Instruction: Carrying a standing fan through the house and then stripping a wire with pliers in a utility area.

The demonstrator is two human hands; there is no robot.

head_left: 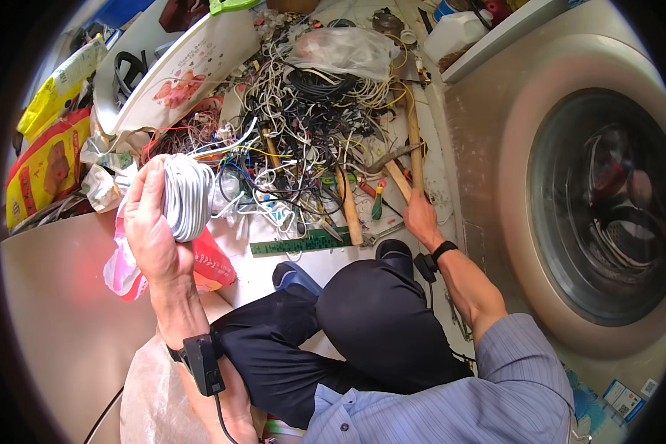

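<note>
My left hand point(155, 222) is closed around a thick coil of white cable point(187, 198), held up at the left. Behind the coil, loose white, yellow and blue wires run toward the heap of tangled cables point(325, 140) on the floor. On the right, my right hand point(422, 220) closes on the lower end of a wooden-handled hammer point(399, 182); its dark metal head points left, at the heap's edge. A longer wooden handle point(412, 122) lies just beyond it. Beside this hand are a green-and-yellow-handled screwdriver point(378, 203) and a metal wrench point(383, 231).
A washing machine point(510, 222) stands close on the right. A white plastic tub point(192, 74) leans at the upper left, near yellow and red bags point(48, 174). A green circuit board strip point(296, 245) and another wooden handle point(348, 211) lie before my feet.
</note>
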